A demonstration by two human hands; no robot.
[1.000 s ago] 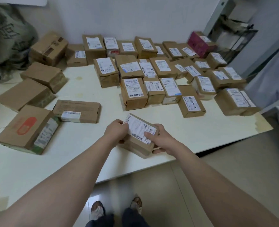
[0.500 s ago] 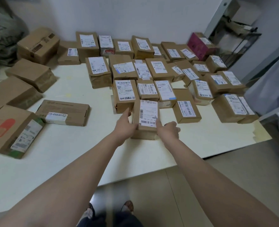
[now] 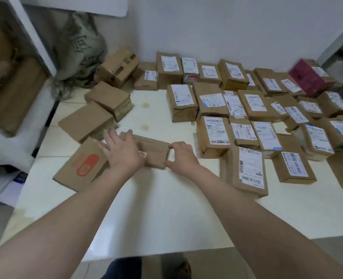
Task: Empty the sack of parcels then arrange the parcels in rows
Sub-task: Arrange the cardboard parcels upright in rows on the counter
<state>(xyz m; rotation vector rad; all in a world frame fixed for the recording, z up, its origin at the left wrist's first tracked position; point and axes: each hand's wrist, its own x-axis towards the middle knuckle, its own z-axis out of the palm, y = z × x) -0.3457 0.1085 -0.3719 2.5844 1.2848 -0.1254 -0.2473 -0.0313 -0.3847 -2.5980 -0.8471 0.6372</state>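
The near part of the table [image 3: 166, 218] is bare, so a hand can slide there. A bare strip [image 3: 152, 115] runs back between the loose boxes [image 3: 108, 97] (left) and the packed rows [image 3: 237, 109], which block the right.

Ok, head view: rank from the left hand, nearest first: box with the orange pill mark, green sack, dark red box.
1. Box with the orange pill mark, just left of the left hand.
2. Green sack, far left, against the wall.
3. Dark red box, far right.

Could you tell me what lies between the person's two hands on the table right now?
In the head view, a flat brown parcel spans between the left hand and right hand.
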